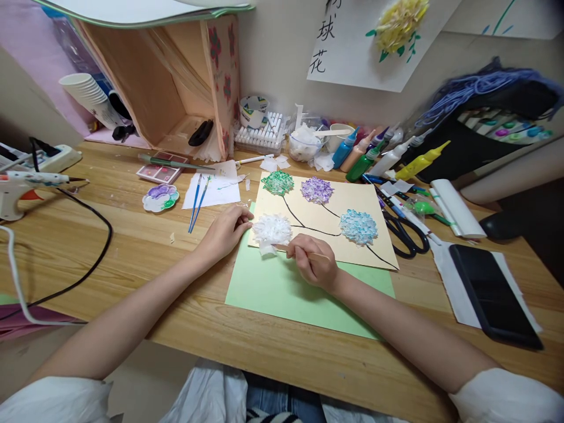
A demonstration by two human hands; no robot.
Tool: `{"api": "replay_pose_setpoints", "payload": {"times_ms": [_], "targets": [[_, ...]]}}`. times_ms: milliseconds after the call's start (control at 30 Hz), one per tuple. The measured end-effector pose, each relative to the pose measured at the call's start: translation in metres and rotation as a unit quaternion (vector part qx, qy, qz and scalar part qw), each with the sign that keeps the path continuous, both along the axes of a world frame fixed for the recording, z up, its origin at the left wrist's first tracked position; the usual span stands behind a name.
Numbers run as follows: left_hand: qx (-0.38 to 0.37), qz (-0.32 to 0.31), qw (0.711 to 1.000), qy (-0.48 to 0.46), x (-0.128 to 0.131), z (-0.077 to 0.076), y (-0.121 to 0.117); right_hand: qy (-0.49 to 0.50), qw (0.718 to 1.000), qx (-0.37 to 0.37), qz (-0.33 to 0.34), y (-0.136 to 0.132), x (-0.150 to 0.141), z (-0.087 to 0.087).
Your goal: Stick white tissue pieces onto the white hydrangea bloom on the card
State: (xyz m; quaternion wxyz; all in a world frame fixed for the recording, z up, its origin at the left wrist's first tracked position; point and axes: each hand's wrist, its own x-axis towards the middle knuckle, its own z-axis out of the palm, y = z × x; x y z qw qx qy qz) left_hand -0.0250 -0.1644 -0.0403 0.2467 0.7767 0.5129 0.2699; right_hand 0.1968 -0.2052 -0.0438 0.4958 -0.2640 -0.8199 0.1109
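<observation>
My right hand (314,267) is closed around a thin wooden stick (319,257), whose front end points at the white paper flower (272,228). A small white paper piece (267,249) sits at the flower's lower edge, close to the stick's front end. With fingers curled, my left hand (227,232) presses at the left edge of the cream card (317,247), beside the white flower. Green (278,183), purple (317,190) and blue (358,227) paper flowers also lie on the card, joined by dark drawn stems. Beneath it is a light green sheet (282,288).
Two paintbrushes (200,202) lie on a paint-marked paper, near a paint palette (161,198). Black scissors (412,238) and a phone (493,294) are on the right. Paint bottles (363,164) stand behind the card. A glue gun (26,185) with its cable is at left.
</observation>
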Motion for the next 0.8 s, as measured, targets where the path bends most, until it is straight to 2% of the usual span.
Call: {"api": "replay_pose_setpoints", "payload": {"times_ms": [167, 400, 633, 800], "targets": [[-0.009, -0.002, 1.0, 0.006, -0.0014, 0.0011, 0.0, -0.009, 1.0, 0.007, 0.007, -0.0005, 0.0002, 0.0006], [-0.041, -0.04, 0.998, 0.005, -0.0051, 0.0078, -0.0018, -0.022, 0.998, 0.028, 0.046, 0.0004, 0.0, 0.003], [-0.044, -0.04, 0.998, 0.006, -0.0055, 0.0069, -0.0017, -0.076, 0.992, 0.09, 0.051, 0.0009, -0.0005, 0.0031], [-0.045, -0.042, 0.998, 0.0, -0.0053, 0.0063, -0.001, -0.087, 0.991, 0.098, 0.034, 0.0014, -0.0008, 0.0012]]}}
